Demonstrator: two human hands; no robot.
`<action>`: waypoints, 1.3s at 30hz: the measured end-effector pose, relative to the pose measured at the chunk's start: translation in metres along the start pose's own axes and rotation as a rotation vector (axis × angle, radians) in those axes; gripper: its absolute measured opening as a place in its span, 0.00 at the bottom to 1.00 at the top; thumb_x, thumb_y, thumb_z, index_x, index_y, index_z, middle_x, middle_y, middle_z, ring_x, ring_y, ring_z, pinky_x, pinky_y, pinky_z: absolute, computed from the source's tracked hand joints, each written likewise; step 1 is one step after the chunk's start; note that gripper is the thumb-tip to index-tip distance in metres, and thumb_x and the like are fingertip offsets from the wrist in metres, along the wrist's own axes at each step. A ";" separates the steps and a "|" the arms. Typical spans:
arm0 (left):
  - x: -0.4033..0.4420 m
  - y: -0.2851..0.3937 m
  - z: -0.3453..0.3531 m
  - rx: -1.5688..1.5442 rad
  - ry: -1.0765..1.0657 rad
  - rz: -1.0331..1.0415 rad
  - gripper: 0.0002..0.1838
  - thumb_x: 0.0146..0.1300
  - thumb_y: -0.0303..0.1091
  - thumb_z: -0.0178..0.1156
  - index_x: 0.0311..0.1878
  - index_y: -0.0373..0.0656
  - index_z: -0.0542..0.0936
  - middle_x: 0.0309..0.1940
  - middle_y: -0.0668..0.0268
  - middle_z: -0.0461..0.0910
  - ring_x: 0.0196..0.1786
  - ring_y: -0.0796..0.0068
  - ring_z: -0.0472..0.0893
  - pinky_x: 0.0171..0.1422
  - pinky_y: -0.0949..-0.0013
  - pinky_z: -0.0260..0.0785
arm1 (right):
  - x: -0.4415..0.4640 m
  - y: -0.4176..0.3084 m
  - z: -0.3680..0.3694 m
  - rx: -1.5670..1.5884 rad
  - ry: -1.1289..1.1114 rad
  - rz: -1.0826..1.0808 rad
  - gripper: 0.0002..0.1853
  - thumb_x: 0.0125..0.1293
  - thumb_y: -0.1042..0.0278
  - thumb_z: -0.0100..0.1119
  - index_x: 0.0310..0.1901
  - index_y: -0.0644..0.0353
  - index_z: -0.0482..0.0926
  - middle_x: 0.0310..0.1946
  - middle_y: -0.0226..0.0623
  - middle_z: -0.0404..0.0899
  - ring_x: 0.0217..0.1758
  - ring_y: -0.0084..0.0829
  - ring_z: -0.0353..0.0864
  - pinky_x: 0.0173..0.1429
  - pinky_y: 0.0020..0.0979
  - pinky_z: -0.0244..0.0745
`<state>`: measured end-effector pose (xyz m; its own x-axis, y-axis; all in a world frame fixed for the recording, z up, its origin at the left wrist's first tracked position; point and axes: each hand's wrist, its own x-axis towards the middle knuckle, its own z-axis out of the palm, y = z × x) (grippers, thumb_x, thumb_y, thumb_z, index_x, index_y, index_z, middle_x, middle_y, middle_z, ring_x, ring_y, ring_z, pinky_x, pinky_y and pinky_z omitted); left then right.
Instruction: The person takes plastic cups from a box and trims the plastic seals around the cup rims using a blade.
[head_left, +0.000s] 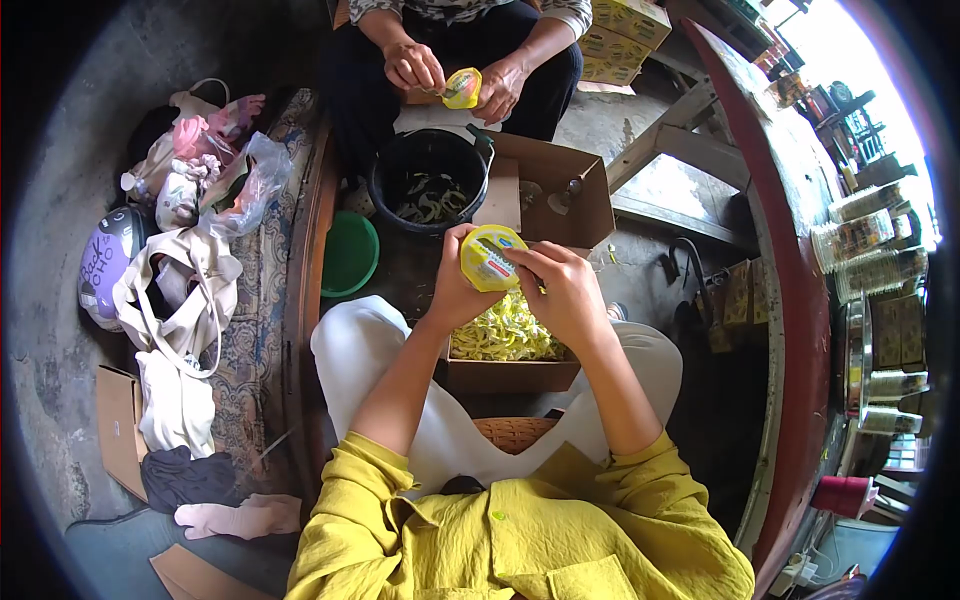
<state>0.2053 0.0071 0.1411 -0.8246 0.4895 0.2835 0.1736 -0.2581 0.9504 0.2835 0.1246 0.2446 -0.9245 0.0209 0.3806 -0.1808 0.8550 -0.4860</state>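
My left hand (455,287) grasps the yellow container (490,262), mid-frame; my right hand (562,288) meets its right edge, fingertips at the rim, though whether they pinch I cannot tell; its round top shows no long axis; its underside is hidden; below, my hands partly cover yellow strips (508,332).

Busy floor (607,118) down here!
Green basin (348,256), black bucket (410,160), open cardboard box (592,206), all close together.
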 end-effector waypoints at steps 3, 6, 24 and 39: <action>0.000 0.000 0.000 0.000 -0.010 0.010 0.38 0.36 0.24 0.70 0.51 0.40 0.57 0.43 0.62 0.69 0.47 0.74 0.73 0.52 0.71 0.67 | 0.003 -0.001 0.000 0.005 -0.022 0.020 0.13 0.49 0.78 0.55 0.38 0.58 0.80 0.27 0.40 0.75 0.31 0.42 0.77 0.37 0.37 0.74; -0.002 0.003 0.000 -0.001 -0.014 0.012 0.38 0.37 0.24 0.70 0.51 0.40 0.57 0.43 0.62 0.69 0.48 0.74 0.73 0.52 0.71 0.67 | 0.002 0.002 0.002 -0.020 -0.002 -0.008 0.12 0.50 0.79 0.57 0.38 0.58 0.80 0.27 0.40 0.77 0.29 0.39 0.78 0.34 0.34 0.74; -0.005 0.006 -0.001 -0.009 -0.039 0.016 0.38 0.37 0.23 0.70 0.51 0.41 0.57 0.44 0.62 0.69 0.49 0.75 0.72 0.53 0.71 0.67 | -0.006 0.001 -0.006 -0.074 -0.104 -0.025 0.11 0.51 0.78 0.55 0.37 0.60 0.81 0.26 0.39 0.76 0.29 0.40 0.76 0.35 0.35 0.73; -0.002 -0.004 -0.001 0.062 0.069 0.075 0.41 0.36 0.22 0.71 0.48 0.44 0.50 0.43 0.61 0.65 0.48 0.71 0.72 0.54 0.70 0.65 | -0.012 -0.001 -0.047 -0.058 -0.070 0.024 0.13 0.48 0.80 0.54 0.37 0.60 0.80 0.26 0.40 0.75 0.31 0.41 0.76 0.36 0.36 0.73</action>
<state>0.2059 0.0065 0.1369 -0.8426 0.4117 0.3470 0.2675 -0.2393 0.9334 0.3106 0.1483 0.2774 -0.9499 0.0077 0.3126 -0.1400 0.8835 -0.4470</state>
